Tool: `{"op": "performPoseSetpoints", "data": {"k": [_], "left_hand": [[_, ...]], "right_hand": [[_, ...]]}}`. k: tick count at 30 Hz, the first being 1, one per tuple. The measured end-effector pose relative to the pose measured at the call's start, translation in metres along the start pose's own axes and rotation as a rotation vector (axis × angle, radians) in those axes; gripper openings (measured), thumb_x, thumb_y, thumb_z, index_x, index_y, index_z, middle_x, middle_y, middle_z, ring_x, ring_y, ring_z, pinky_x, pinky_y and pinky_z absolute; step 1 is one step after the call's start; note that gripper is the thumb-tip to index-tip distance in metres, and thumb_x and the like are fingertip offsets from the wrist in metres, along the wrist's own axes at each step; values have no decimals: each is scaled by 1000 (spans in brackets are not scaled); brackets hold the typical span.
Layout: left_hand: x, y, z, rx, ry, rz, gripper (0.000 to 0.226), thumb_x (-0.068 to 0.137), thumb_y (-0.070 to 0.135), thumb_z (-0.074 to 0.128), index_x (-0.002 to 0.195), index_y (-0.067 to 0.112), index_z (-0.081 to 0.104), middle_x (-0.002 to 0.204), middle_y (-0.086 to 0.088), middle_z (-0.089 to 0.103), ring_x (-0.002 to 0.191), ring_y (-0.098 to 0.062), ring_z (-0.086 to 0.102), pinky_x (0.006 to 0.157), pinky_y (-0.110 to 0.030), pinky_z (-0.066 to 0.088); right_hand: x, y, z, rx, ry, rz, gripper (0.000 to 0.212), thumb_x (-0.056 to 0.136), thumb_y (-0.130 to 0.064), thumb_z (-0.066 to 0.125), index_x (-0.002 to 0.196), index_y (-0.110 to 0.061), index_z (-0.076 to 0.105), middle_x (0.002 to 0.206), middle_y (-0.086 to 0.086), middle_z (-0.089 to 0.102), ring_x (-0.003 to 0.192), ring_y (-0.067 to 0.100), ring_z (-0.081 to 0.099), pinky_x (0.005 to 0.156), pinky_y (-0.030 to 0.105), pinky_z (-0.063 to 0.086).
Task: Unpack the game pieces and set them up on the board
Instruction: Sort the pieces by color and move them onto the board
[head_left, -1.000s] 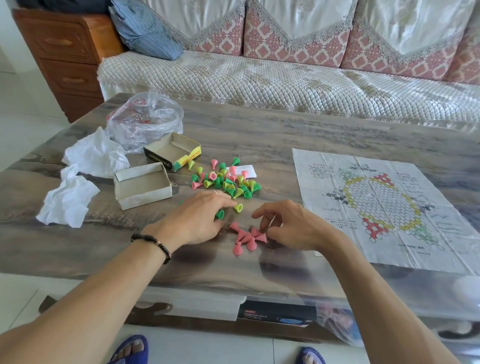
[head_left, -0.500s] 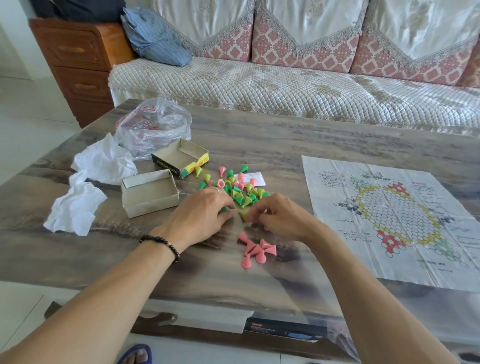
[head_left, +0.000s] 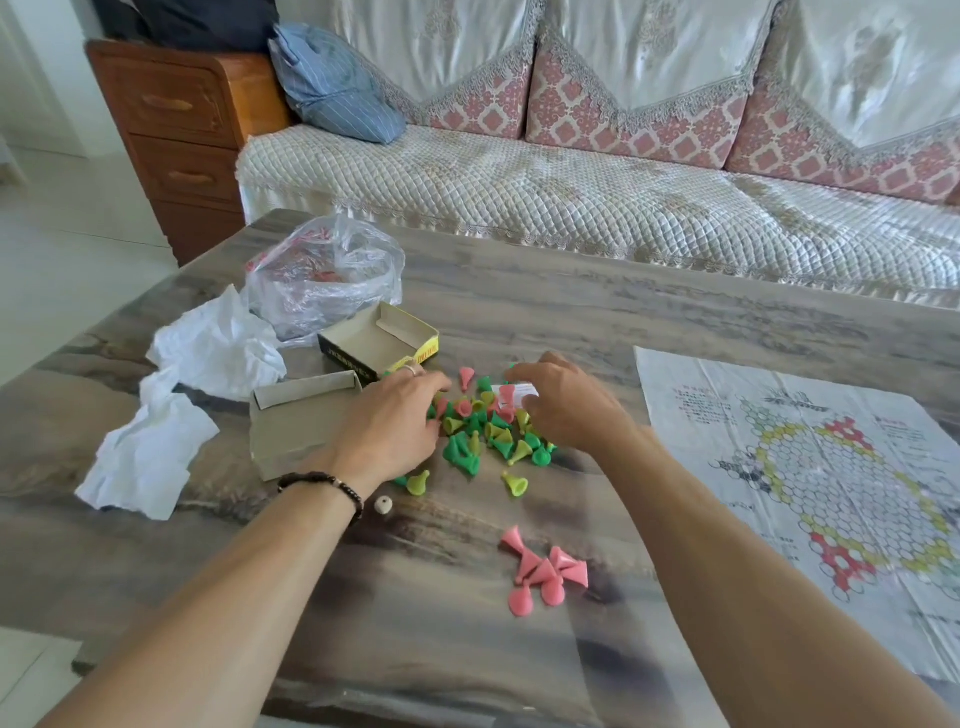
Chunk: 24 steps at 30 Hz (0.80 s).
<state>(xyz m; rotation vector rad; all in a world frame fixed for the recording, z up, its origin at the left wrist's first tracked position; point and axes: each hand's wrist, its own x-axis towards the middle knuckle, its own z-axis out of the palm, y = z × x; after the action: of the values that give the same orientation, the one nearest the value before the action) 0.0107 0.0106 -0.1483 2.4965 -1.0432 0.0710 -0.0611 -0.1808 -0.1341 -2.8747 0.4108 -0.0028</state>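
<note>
A mixed pile of small green, yellow and pink cone pieces (head_left: 488, 431) lies on the table's middle. My left hand (head_left: 387, 421) rests palm down on the pile's left side, fingers spread among the pieces. My right hand (head_left: 563, 402) covers the pile's right side, fingers bent over the pieces and a small white card; what it grips is hidden. A separate cluster of pink cones (head_left: 543, 569) lies nearer to me. The paper game board (head_left: 810, 467) with a ring of hexagons is spread flat at the right.
An empty box tray (head_left: 298, 421) and its yellow-black lid (head_left: 376, 340) sit left of the pile. Crumpled white paper (head_left: 150, 452), a clear plastic bag (head_left: 322, 275) and a small white die (head_left: 383, 504) lie nearby. A sofa stands behind the table.
Both hands have moved away from the pink cluster and forward into the mixed pile. The pink cluster stays where it was.
</note>
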Motion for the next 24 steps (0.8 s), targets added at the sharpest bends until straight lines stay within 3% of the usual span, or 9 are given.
{"op": "performPoseSetpoints", "data": {"k": [5,8,11,14,16,20,24], "left_hand": [[9,-4,3,-22,-14,11,37,82,8,67,116,21,65,114,-3,64,102,-24,60,85,-36,48],[10,-3,5,-46,-9,14,38,82,6,68,115,23,67,111,-4,65,100,-25,60,84,-37,49],[9,-2,5,-52,-4,24,36,83,5,67,113,25,68,108,-3,64,101,-26,59,85,-38,49],[9,-3,4,-1,24,38,18,81,7,71,85,25,71,87,2,57,90,-24,59,72,-30,40],[10,-3,2,25,48,35,16,80,9,73,77,24,71,84,2,55,86,-24,59,69,-27,35],[8,-2,0,97,63,39,11,83,8,70,86,18,73,97,-5,61,85,-27,61,68,-35,45],[4,-3,-1,156,94,55,42,81,-1,66,115,23,65,113,-4,58,86,-28,63,57,-32,39]], "right_hand": [[16,-7,-6,4,-62,-61,35,93,-12,52,124,-23,63,128,7,59,117,25,54,95,35,44],[21,-7,-6,84,-50,-6,26,88,-13,57,109,-20,71,108,6,70,93,21,65,80,29,51],[24,-5,-5,147,-39,32,18,86,-14,61,100,-18,72,94,5,71,75,17,67,63,22,47],[25,-2,-4,172,-25,49,11,84,-11,62,87,-19,69,84,1,69,70,12,63,51,17,42],[25,0,-4,192,-16,55,13,82,-8,62,81,-19,68,76,-4,66,66,6,59,49,14,38],[20,2,-3,236,15,62,13,81,-6,63,84,-16,70,73,-8,63,67,7,58,53,15,40],[16,3,-1,238,40,40,15,82,-5,61,88,-14,72,78,-6,65,75,11,60,63,22,46]]}}
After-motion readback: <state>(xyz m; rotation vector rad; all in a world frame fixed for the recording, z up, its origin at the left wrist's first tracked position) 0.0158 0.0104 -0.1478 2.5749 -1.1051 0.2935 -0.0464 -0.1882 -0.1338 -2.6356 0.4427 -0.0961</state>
